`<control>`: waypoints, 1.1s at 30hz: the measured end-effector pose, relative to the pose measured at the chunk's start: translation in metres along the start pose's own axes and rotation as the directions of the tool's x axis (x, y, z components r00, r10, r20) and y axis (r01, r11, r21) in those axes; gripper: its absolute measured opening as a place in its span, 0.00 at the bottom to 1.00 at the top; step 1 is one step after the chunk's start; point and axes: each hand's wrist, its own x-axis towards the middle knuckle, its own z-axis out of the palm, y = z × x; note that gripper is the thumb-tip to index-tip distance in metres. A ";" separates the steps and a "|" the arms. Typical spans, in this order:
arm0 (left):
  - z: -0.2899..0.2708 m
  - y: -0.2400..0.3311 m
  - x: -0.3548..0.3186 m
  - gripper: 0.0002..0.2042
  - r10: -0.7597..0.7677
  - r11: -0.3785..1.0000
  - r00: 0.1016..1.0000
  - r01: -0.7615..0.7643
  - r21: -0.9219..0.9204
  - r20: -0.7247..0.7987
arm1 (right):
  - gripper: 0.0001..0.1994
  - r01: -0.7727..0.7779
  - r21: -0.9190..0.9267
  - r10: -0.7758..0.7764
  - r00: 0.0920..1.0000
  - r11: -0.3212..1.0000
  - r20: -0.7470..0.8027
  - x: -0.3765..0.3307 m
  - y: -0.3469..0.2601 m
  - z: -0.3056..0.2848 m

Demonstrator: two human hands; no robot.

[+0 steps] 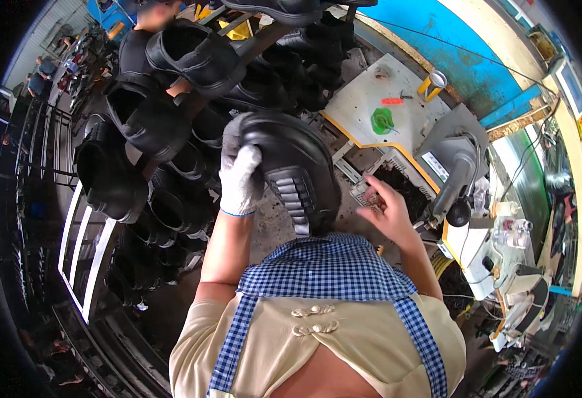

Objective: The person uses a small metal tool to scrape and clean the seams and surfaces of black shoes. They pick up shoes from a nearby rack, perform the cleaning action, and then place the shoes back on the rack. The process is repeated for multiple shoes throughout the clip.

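My left hand [239,171], in a whitish-grey knitted glove, grips a black shoe [297,152] in front of my chest. A ribbed, shiny panel shows on the shoe's near side. The gloved thumb presses on the shoe's left edge; the other fingers are partly hidden behind it. To the right of the shoe, and apart from it, is my bare right hand [387,209]. Its thumb and fingers are spread, with nothing visible between them. Below that hand's far side sits a light plastic basket [364,197] with dark contents.
Racks of black shoes [195,56] rise close on my left and ahead. A worktable [370,93] at the right front carries a green object [382,121], a red item [392,101] and a yellow can [432,86]. Beside it stands a grey machine [455,166]. Another person [138,50] is beyond the rack.
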 end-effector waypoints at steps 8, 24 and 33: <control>0.007 -0.042 0.021 0.29 -0.465 0.783 0.879 0.355 -0.511 -0.102 | 0.49 0.274 0.231 -0.245 0.958 0.934 -0.146 -0.022 -0.024 -0.001; -0.053 -0.091 -0.053 0.23 -0.702 0.706 0.709 0.683 -0.188 -0.066 | 0.40 0.059 0.597 0.059 0.983 0.800 -0.176 0.042 -0.044 -0.025; -0.082 -0.087 -0.076 0.23 -0.459 0.819 0.865 0.500 0.280 -0.203 | 0.40 0.154 0.513 -0.030 0.970 0.844 -0.242 0.059 -0.052 0.007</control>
